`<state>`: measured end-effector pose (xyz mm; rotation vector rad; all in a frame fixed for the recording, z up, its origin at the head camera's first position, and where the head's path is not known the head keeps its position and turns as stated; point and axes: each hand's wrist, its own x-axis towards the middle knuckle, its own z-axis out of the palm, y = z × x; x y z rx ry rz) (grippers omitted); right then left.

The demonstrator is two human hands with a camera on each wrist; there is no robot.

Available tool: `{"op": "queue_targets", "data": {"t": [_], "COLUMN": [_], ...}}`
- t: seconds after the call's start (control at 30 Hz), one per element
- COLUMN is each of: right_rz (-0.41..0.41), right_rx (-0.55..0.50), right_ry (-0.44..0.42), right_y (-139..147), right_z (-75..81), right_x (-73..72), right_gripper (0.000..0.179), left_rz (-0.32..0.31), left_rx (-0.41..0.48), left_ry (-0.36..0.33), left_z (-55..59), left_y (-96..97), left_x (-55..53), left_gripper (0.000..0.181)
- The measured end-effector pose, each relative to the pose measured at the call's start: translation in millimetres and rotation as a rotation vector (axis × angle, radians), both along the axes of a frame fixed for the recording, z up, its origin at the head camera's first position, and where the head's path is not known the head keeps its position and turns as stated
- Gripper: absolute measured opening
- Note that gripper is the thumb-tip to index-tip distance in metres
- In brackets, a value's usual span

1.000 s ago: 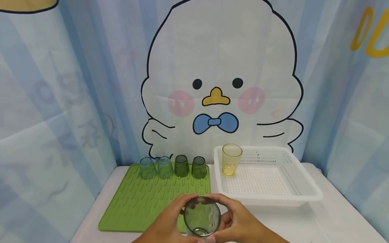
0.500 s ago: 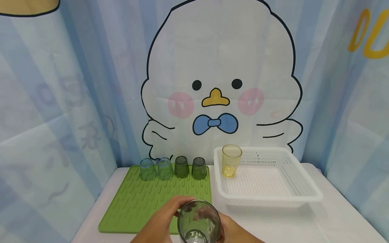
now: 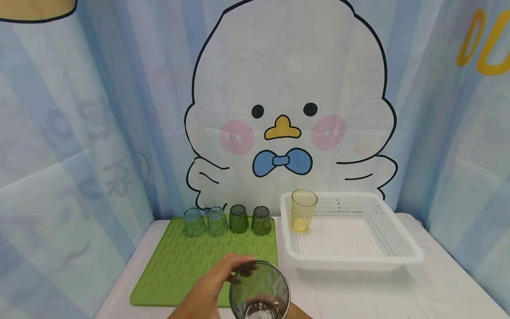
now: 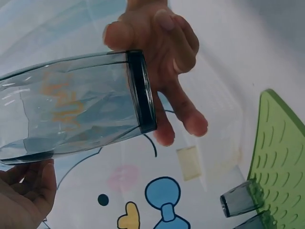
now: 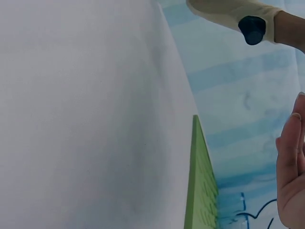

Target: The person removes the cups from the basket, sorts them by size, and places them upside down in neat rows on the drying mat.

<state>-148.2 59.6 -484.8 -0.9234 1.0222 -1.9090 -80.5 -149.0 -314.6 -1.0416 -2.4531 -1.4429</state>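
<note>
A clear grey drinking glass (image 3: 260, 283) is in the lower middle of the head view, its mouth facing up toward the camera. My left hand (image 3: 211, 283) holds it by the side, thumb and fingers curved around the wall. The left wrist view shows the same glass lying across the picture, with its thick dark base toward my right hand (image 4: 167, 57). That hand has spread, loosely bent fingers close to the base. In the head view it is mostly hidden behind the glass, and only a bit of forearm shows.
A green ribbed mat (image 3: 191, 270) lies left on the white table, bearing upside-down blue tumblers (image 3: 217, 222) and dark tumblers (image 3: 261, 221) along its back edge. Right of it stands a white perforated basket (image 3: 354, 261) with a tall yellow glass (image 3: 303, 210) inside. A printed curtain (image 3: 279, 79) hangs behind.
My right hand has left the glass's side and dropped behind and below it. The glass has come slightly nearer and lower, with my left hand still around it.
</note>
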Motion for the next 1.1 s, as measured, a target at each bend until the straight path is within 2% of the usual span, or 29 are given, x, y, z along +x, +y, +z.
{"op": "queue_targets", "data": {"t": [0.13,0.23,0.33,0.5,0.57,0.63,0.73,0.83,0.93,1.1], "right_rz": [-0.085,-0.114,-0.108,-0.158,-0.199,-0.255,-0.295,-0.325,-0.356,-0.375], "right_rx": [0.122,0.147,0.116,0.065,0.048,0.069,0.107,0.105,0.06,0.009], "right_ry": [0.089,0.196,0.203,0.126,0.137,0.164,0.16,0.175,0.252,0.324], "right_y": [10.0,20.5,30.7,48.2,53.3,57.6,63.5,67.7,68.9,68.1], "right_z": [34.9,46.6,49.4,53.1,57.0,62.9,73.3,81.3,85.9,93.4], "right_x": [3.8,1.9,-2.5,-6.4,-6.8,-7.2,-8.0,-9.9,-12.9,-16.7], "right_gripper": [0.04,0.048,0.05,0.051,0.053,0.054,0.055,0.055,0.056,0.056], "left_rz": [-0.013,-0.004,-0.016,-0.035,-0.016,0.016,0.057,0.061,0.064,0.077], "left_rx": [0.001,-0.003,0.004,0.004,-0.015,-0.042,-0.088,-0.117,-0.13,-0.124], "left_ry": [0.052,0.06,0.053,0.044,0.013,-0.03,-0.111,-0.186,-0.243,-0.369], "left_z": [-5.0,-6.9,-8.9,-13.8,-16.0,-18.6,-22.7,-27.3,-32.1,-40.6], "left_y": [-4.4,-8.4,-12.9,-20.0,-21.9,-23.4,-25.2,-26.9,-28.3,-28.9], "left_x": [-4.0,-6.0,-7.6,-10.9,-11.6,-12.3,-13.7,-15.9,-17.8,-21.8], "left_gripper": [0.085,0.089,0.091,0.091,0.091,0.092,0.09,0.089,0.085,0.075]}}
